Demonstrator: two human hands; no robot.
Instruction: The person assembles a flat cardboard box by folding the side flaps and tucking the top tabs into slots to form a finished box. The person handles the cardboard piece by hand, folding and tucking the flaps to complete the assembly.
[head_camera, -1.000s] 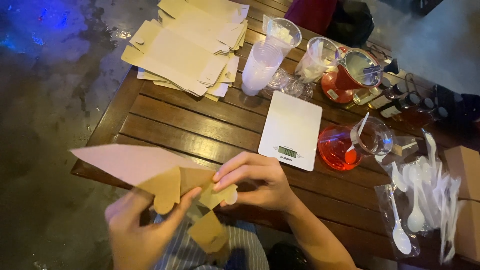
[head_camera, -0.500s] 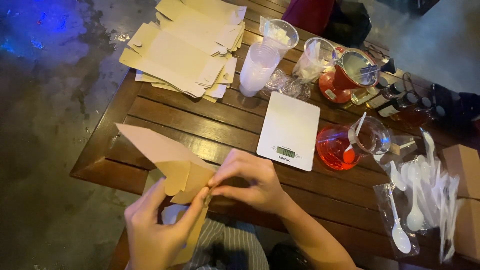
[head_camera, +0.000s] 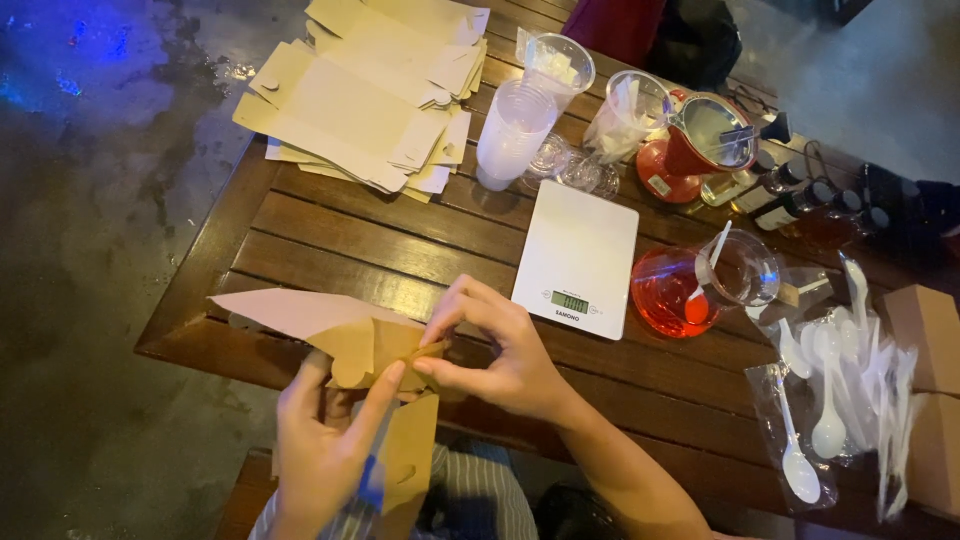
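I hold a half-folded brown cardboard box (head_camera: 340, 335) over the near edge of the wooden slat table (head_camera: 330, 240). My left hand (head_camera: 325, 450) grips it from below, fingers up against its side. My right hand (head_camera: 495, 350) pinches a flap at the box's right end. One long panel of the box sticks out to the left and another flap hangs down over my lap.
A stack of flat cardboard box blanks (head_camera: 375, 90) lies at the far left. A white kitchen scale (head_camera: 578, 257) sits mid-table, with stacked plastic cups (head_camera: 512, 135), a jug of red liquid (head_camera: 700, 290), bottles (head_camera: 790, 205) and bagged white plastic spoons (head_camera: 835, 390) to the right.
The box has shifted and turned in my hands, its long panel now pointing left and lower. My right hand has moved onto the flap at its right end.
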